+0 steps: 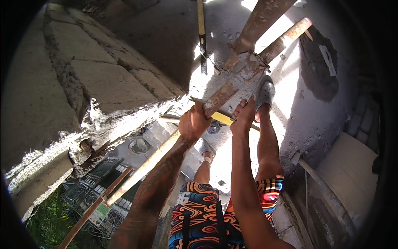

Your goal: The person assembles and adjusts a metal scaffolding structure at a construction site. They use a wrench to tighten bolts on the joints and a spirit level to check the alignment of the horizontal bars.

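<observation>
A long wooden pole [145, 168] slants from lower left to upper right. My left hand [195, 123] is closed round it, beside the end of a short, rough brown board [219, 98] lying along the pole. My right hand [243, 113] is closed on a thin metal rod [259, 83], its fingers partly hidden. The rod's far end reaches a rough joint [253, 66], where wire shows and a wide brown beam [263, 25] meets the pole. Under both hands passes a yellow bar [222, 118].
A broken block wall [107, 79] with a jagged edge rises at left. Below it, a metal grille [112, 216] and greenery show far down. A yellow and black tool [202, 39] lies ahead. My shoe [265, 92] stands by the joint. At right are a dark patch [317, 66] and another pole [325, 191].
</observation>
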Motion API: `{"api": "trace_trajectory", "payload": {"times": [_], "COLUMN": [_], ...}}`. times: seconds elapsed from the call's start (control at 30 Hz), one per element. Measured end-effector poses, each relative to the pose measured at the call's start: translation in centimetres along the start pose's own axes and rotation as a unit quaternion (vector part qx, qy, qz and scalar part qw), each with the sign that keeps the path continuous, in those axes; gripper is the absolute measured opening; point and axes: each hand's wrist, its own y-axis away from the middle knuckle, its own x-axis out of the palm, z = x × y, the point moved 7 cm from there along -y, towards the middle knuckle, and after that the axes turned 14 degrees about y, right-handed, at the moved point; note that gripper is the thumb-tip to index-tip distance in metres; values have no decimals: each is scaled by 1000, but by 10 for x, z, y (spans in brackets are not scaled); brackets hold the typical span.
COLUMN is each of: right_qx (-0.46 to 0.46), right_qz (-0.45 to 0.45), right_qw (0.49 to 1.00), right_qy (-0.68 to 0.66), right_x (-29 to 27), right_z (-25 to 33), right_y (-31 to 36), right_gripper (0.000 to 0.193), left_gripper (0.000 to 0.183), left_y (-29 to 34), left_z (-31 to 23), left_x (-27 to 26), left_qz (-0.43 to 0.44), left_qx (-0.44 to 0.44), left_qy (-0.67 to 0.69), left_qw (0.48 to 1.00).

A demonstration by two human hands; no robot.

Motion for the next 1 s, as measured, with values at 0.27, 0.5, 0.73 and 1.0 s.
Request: {"api": "trace_trajectory", "payload": {"times": [0.27,0.5,0.73,1.0], "right_qx": [36,22,-15,-111], "right_qz": [-85,67,105,-39], "right_qw": [990,997,993,993], "right_qy": [-110,1,50,31], "right_x": [-11,-78,-110,-231], "right_z": [-48,-20,27,78], "right_y": [-74,-51,10,148], "right_gripper": [44,53,46,38], "left_gripper": [48,43,41,40], "left_y": [0,3,8,52], "left_z": [16,19,16,48], "left_x": [11,14,6,-9], "left_qz": [16,-28,-55,-92], "left_qx": [6,37,17,73], "left_qy": [43,64,53,10], "left_qw": [999,997,997,993]}}
